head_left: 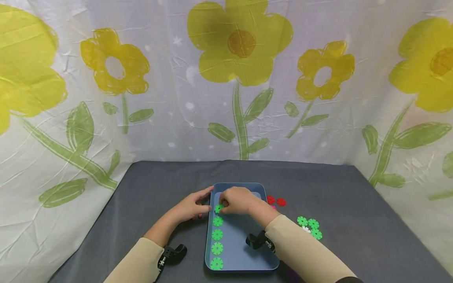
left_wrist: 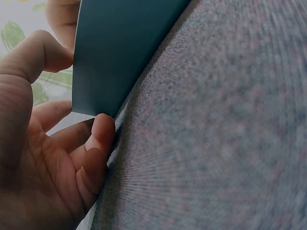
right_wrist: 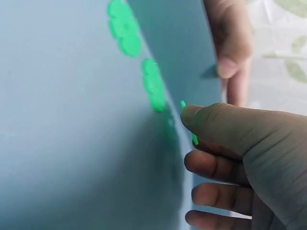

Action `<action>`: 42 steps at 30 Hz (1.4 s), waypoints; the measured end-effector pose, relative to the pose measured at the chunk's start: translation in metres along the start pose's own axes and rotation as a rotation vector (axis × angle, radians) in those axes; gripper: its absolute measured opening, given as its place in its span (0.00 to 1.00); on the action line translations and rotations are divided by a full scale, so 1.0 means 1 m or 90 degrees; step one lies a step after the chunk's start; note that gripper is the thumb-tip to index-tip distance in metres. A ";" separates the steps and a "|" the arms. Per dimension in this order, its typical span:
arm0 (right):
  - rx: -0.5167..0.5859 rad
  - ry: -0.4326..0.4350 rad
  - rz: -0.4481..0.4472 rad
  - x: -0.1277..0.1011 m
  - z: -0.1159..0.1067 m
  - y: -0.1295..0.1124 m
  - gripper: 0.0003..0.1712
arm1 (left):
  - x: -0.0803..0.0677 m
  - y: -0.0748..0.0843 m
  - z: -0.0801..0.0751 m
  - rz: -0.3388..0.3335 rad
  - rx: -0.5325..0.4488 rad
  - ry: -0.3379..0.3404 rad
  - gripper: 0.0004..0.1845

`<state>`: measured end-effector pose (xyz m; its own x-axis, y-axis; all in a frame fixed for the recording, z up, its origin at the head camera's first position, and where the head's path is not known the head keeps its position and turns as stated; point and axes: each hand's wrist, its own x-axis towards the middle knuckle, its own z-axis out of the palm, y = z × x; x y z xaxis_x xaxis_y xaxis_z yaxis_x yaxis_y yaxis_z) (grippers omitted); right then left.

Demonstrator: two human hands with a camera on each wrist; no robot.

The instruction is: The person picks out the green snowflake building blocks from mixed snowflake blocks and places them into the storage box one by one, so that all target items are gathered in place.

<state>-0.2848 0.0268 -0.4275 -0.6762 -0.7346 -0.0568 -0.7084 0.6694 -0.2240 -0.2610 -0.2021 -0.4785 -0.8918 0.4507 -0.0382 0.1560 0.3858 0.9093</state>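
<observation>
A blue tray [head_left: 247, 251] lies on the grey table, with a column of green flower-shaped discs [head_left: 217, 241] along its left inner side. My right hand [head_left: 236, 201] reaches into the tray's upper left and pinches one green disc [head_left: 219, 208] between thumb and fingers; in the right wrist view that green disc [right_wrist: 186, 120] peeks out behind the thumb [right_wrist: 225, 125]. My left hand [head_left: 192, 205] rests against the tray's outer left wall, fingers touching the blue tray [left_wrist: 120, 52] edge.
Two red discs [head_left: 276, 201] lie just right of the tray's far corner. A cluster of green discs [head_left: 309, 226] with a white one lies on the table to the right. A flowered curtain hangs behind the table.
</observation>
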 end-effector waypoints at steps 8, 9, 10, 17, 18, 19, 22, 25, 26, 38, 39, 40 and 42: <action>0.074 -0.035 0.003 -0.004 0.005 0.002 0.18 | 0.001 -0.002 0.003 -0.006 -0.007 -0.007 0.43; 0.098 -0.040 0.005 -0.006 0.003 0.002 0.19 | 0.001 -0.002 0.002 -0.007 -0.007 -0.007 0.43; 0.116 -0.044 0.008 -0.010 0.000 0.003 0.21 | 0.001 -0.002 0.002 -0.008 -0.007 -0.006 0.43; 0.165 -0.001 0.009 -0.037 -0.019 0.011 0.24 | 0.001 -0.001 -0.001 -0.016 0.006 0.007 0.43; 0.166 0.014 0.005 -0.042 -0.021 0.013 0.24 | 0.001 0.000 -0.001 -0.017 0.008 0.010 0.43; 0.169 0.030 0.001 -0.047 -0.022 0.014 0.24 | 0.001 0.000 -0.001 -0.019 0.009 0.013 0.43; 0.171 0.071 0.000 -0.063 -0.025 0.019 0.23 | 0.001 0.002 -0.001 -0.024 0.014 0.017 0.43; 0.170 0.103 0.002 -0.079 -0.029 0.024 0.22 | 0.001 0.004 -0.001 -0.029 0.018 0.022 0.43; 0.166 0.111 0.003 -0.085 -0.030 0.026 0.21 | 0.001 0.004 -0.001 -0.030 0.019 0.023 0.43; 0.167 0.143 0.062 -0.142 -0.027 0.070 0.16 | 0.002 0.002 -0.001 -0.026 0.017 0.024 0.43; 0.169 0.141 0.075 -0.147 -0.025 0.075 0.16 | 0.002 0.001 -0.001 -0.026 0.017 0.023 0.43; 0.174 0.138 0.091 -0.152 -0.024 0.080 0.16 | 0.002 0.001 -0.001 -0.026 0.017 0.022 0.43; 0.176 0.128 0.115 -0.162 -0.020 0.089 0.16 | 0.003 0.000 0.000 -0.025 0.017 0.019 0.43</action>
<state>-0.2424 0.2077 -0.4186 -0.8305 -0.5530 0.0672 -0.5119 0.7100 -0.4836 -0.2632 -0.2009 -0.4784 -0.9098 0.4105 -0.0608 0.1318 0.4247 0.8957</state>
